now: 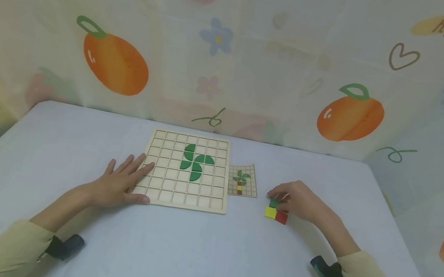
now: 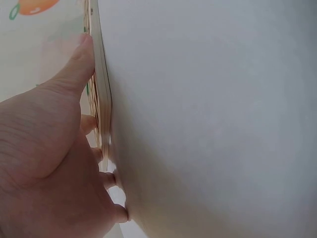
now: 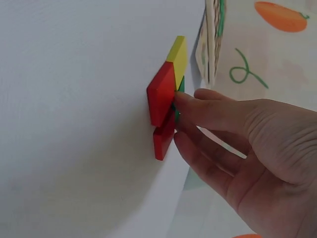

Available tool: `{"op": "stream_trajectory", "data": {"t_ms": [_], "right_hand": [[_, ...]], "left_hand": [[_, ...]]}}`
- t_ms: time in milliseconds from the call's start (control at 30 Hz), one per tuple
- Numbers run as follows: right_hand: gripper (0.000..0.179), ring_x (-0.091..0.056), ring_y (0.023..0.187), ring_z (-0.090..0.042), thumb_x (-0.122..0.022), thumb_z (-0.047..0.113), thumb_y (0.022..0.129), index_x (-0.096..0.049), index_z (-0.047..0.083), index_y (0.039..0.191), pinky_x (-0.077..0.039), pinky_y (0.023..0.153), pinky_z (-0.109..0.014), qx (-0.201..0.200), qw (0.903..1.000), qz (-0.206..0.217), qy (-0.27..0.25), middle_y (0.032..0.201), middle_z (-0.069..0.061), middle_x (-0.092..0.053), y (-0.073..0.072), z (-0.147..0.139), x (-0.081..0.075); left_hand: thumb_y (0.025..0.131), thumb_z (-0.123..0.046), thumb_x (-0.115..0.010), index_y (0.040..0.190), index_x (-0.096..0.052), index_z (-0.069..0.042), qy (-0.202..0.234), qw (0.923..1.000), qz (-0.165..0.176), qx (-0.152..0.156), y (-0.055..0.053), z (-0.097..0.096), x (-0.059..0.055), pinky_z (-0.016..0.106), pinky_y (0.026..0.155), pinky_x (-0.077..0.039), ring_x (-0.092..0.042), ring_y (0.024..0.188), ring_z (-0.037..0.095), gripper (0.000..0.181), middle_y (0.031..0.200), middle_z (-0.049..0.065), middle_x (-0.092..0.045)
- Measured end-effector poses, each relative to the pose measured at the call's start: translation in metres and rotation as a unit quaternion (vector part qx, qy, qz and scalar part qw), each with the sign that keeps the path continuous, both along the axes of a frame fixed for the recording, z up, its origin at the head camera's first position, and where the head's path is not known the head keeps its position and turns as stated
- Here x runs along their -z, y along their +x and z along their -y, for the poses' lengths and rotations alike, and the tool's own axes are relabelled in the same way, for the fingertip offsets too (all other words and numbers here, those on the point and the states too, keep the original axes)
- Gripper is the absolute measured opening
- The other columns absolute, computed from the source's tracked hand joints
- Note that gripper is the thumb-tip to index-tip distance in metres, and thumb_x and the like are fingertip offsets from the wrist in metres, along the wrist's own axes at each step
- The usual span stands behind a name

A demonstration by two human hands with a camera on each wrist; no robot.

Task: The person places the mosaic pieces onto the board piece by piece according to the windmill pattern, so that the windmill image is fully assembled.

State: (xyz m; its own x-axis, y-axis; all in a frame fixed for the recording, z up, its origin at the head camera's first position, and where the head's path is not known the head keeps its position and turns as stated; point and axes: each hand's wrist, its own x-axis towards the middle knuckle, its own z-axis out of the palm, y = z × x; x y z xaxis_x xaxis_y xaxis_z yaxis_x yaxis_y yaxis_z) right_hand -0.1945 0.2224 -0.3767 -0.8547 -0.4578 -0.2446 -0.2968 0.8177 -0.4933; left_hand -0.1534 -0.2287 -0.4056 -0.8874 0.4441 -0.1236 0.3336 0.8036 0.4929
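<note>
My left hand [image 1: 117, 186] lies with spread fingers on the left edge of a wooden grid board [image 1: 163, 195]; the thumb rests at its near corner, also seen in the left wrist view. Several green quarter-circle pieces [image 1: 195, 176] sit in the board's middle squares. My right hand [image 1: 299, 201] reaches down to a small group of tiles, thumb and fingertips around a green piece [image 1: 273, 202] whose shape is partly hidden. Beside it lie a yellow tile [image 1: 270, 212] and a red tile [image 1: 281, 218]. Another red tile [image 3: 164, 139] shows in the right wrist view.
A small pattern card [image 1: 251, 186] touches the board's right side, printed with a green pinwheel above red and yellow squares. The white table [image 1: 182, 260] ends at a fruit-printed cloth backdrop [image 1: 257, 90].
</note>
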Motion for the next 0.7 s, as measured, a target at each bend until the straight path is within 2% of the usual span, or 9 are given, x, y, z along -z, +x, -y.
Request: {"op": "stream_trajectory", "data": {"t_ms": [467,700], "right_hand": [[0.033,-0.063,0.092,-0.021,-0.075,0.000,0.083,-0.071,0.006,0.116,-0.056,0.077,-0.030,0.003,0.9992,-0.038,0.011,0.106,-0.005,-0.069,-0.0004,0.0070,0.0039],[0.026,-0.061,0.092,-0.020,-0.074,0.000,0.084,-0.074,0.006,0.109,-0.056,0.077,-0.029,0.026,0.9992,-0.030,-0.005,0.101,-0.003,-0.068,0.0013,0.0085,0.0025]], "left_hand": [[0.088,-0.055,-0.065,0.156,-0.021,-0.005,0.002,1.0000,0.000,-0.001,0.0001,0.0020,0.0003,0.072,0.106,0.009,0.003,0.145,0.050,0.095,0.161,0.025,-0.004],[0.087,-0.055,-0.065,0.155,-0.023,-0.005,0.004,1.0000,-0.001,0.001,-0.0003,0.0019,0.0012,0.072,0.106,0.008,0.002,0.145,0.051,0.094,0.161,0.026,-0.005]]}}
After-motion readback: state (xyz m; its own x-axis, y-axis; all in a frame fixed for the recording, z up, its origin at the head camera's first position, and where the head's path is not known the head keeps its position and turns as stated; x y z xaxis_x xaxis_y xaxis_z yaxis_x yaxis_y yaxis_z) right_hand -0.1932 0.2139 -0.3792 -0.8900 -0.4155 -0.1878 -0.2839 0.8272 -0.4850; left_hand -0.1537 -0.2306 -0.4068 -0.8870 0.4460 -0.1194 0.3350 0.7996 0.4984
